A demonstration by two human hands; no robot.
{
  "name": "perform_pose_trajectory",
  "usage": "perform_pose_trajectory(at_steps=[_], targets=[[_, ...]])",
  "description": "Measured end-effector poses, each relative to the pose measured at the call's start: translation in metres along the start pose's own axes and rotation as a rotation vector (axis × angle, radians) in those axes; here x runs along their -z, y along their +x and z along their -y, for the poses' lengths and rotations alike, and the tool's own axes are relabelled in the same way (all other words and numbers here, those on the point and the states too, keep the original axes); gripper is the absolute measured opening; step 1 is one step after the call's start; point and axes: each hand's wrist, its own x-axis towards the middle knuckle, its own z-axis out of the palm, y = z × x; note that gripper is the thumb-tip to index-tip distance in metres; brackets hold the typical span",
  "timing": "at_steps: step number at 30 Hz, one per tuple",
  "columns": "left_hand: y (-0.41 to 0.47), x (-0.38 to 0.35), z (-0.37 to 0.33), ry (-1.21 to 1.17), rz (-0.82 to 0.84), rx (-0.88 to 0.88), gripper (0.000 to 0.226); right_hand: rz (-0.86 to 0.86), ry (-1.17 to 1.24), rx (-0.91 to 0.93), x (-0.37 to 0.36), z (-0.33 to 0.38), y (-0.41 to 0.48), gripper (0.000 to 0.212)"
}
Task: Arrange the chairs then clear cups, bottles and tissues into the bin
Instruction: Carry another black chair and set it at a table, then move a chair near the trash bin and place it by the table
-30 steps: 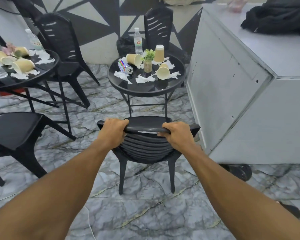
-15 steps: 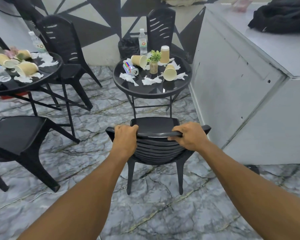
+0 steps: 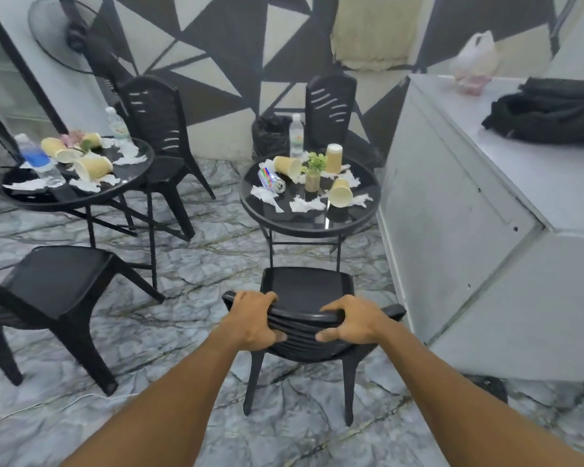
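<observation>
Grey marble-pattern floor (image 3: 196, 264), black-and-white geometric wall (image 3: 236, 52), grey counter (image 3: 459, 183) right, wall fan (image 3: 64, 35) top left, two round black tables (image 3: 309, 224).

There is one view only, from a wide-angle camera on the person's head. It looks forward and down over both forearms. The near chair (image 3: 305, 298) stands close below the camera, the round table (image 3: 309, 224) is farther ahead, a second table (image 3: 78, 200) is at far left, and a grey counter (image 3: 469, 203) fills the right side.
</observation>
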Motion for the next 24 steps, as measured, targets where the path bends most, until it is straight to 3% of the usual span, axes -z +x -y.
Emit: perform_pose_trajectory(at_steps=[2,5,10,24], targets=[[-0.005,0.012,0.009,-0.022,0.032,0.008,0.089,0.022,0.111,0.033,0.012,0.025,0.007,0.084],[-0.004,0.046,0.03,-0.07,0.013,0.029,0.095,-0.077,0.087,0.105,0.028,0.074,0.035,0.082],[0.016,0.105,0.082,-0.056,-0.038,0.028,0.084,-0.069,-0.048,0.17,0.036,0.157,0.105,0.058],[0.133,0.253,0.311,0.058,-0.071,0.11,0.064,-0.111,-0.126,0.103,0.106,0.323,0.314,0.041]])
